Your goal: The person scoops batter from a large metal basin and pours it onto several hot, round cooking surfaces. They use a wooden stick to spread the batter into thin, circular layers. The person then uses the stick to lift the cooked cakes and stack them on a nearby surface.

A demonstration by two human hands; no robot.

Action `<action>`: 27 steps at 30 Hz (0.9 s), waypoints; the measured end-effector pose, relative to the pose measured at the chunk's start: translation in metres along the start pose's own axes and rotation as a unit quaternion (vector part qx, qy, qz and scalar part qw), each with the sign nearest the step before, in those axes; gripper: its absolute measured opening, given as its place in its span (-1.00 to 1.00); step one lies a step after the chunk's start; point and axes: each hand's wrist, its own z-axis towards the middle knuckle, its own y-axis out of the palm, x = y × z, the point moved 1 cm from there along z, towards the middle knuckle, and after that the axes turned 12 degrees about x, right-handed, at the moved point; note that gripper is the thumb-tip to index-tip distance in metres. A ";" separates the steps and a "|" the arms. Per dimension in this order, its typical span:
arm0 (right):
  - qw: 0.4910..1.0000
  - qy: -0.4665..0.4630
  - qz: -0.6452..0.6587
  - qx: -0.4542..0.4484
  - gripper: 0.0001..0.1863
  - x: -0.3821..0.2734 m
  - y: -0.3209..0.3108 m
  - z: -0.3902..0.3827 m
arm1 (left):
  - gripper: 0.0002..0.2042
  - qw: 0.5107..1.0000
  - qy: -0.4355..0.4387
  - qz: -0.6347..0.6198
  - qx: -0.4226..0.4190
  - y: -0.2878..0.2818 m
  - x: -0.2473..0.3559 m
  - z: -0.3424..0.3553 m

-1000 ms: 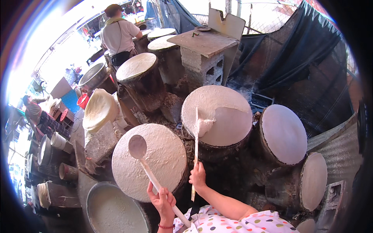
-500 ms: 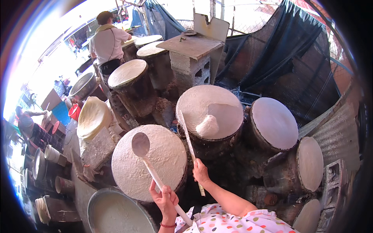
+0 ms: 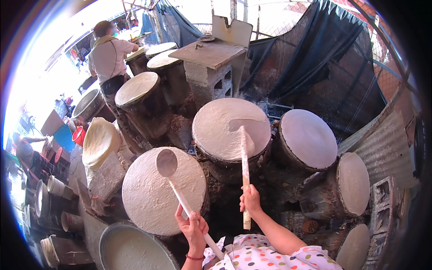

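Note:
My left hand [image 3: 192, 227] grips the pale handle of a long ladle [image 3: 167, 164], whose round bowl hovers over the near drum top [image 3: 153, 198], coated in white batter. My right hand [image 3: 250, 200] holds a flat wooden stick [image 3: 245, 166] upright. Its far end rests on the middle drum top [image 3: 225, 126], where a white sheet is partly lifted and folded. A red band circles my left wrist, and my sleeve is dotted.
Several more batter-covered drums stand to the right [image 3: 309, 138] and behind [image 3: 136, 88]. A basin of white batter [image 3: 130, 248] sits at lower left. A stack of round sheets [image 3: 99, 141] lies left. A person [image 3: 109, 58] works at the far drums. Concrete blocks [image 3: 211, 76] and dark tarpaulin stand behind.
The stick's tip slid across the middle drum, carrying the white sheet from a bunched lump to a folded flap. The ladle stayed over the near drum.

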 end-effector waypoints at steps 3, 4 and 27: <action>0.926 -0.276 -0.256 0.029 -0.78 0.035 -0.016 0.012 | -0.59 1.000 0.006 0.014 -0.014 0.012 -0.010 -0.003; 0.908 -0.276 -0.314 0.026 -0.83 0.038 -0.028 0.012 | -0.59 1.000 0.006 0.016 -0.016 0.015 -0.011 -0.004; 0.921 -0.280 -0.270 0.034 -0.78 -0.055 -0.125 0.118 | -0.59 0.999 0.005 0.041 0.002 0.082 -0.061 -0.015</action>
